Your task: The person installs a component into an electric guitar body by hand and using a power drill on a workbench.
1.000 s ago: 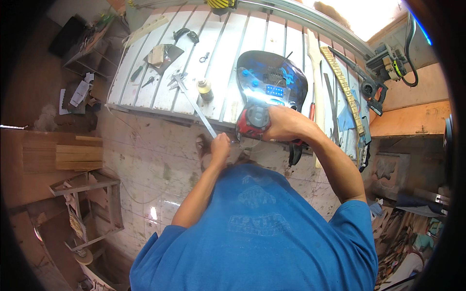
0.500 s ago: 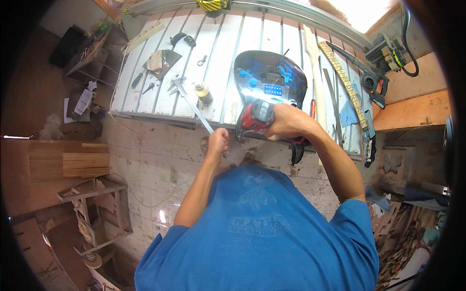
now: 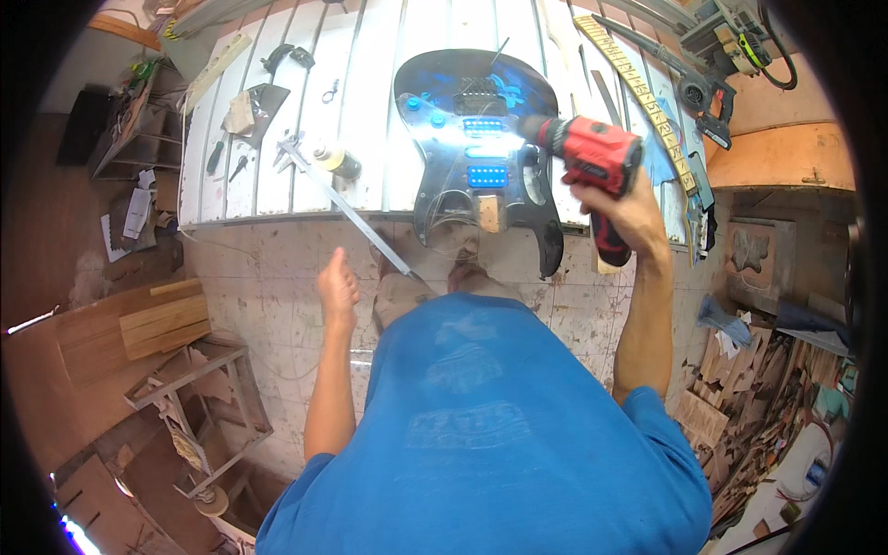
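My right hand [image 3: 638, 217] grips a red and black cordless drill [image 3: 597, 153], held up beside the right edge of the guitar body, its chuck pointing left. The dark blue electric guitar body [image 3: 430, 79] lies on the white slatted table, its neck end over the front edge. Two blue pickups [image 3: 487, 176] and a bright glare show on its face. My left hand [image 3: 339, 289] is closed, in front of the table; whether anything is inside it is hidden. To its right a long metal caliper [image 3: 347, 211] slants across the table edge, apart from the hand.
Beside the caliper stands a small bottle [image 3: 338, 162]. A screwdriver [image 3: 215, 157] lies at the table's left. On the right are a guitar neck [image 3: 638, 97] and a cordless blower [image 3: 698, 97]. A metal frame [image 3: 199, 407] stands on the floor at left; wood scraps [image 3: 749, 398] pile up at right.
The drill has lifted off the guitar's lower part and moved right with my right hand. My left hand has moved left, away from the caliper's lower end. The whole view has shifted.
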{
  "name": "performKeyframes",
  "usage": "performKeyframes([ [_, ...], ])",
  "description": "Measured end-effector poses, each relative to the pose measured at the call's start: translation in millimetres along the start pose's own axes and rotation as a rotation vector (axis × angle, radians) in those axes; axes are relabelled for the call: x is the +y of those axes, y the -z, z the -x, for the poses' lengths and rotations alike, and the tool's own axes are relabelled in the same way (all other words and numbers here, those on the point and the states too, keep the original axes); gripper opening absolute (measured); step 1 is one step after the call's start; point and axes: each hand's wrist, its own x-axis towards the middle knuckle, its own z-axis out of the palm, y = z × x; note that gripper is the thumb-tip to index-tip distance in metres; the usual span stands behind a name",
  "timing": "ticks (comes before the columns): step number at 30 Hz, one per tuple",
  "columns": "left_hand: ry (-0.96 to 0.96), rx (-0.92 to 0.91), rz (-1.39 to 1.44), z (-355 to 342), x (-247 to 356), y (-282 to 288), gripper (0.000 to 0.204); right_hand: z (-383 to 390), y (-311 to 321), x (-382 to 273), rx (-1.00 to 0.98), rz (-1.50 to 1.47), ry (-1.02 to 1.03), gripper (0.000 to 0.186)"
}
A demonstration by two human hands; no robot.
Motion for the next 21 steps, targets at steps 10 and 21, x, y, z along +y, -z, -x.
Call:
performKeyframes([
  [10, 0.162, 0.281, -0.199, 8.7, -76.0, 88.2, 0.047, -59.5, 66.9, 104.5, 0.443, 0.616, 0.107, 0.065],
  [21, 0.244, 0.404, -0.639, 54.0, -145.1, 158.3, 0.047, -121.2, 66.7, 147.8, 0.199, 0.988, 0.195, 0.090],
])
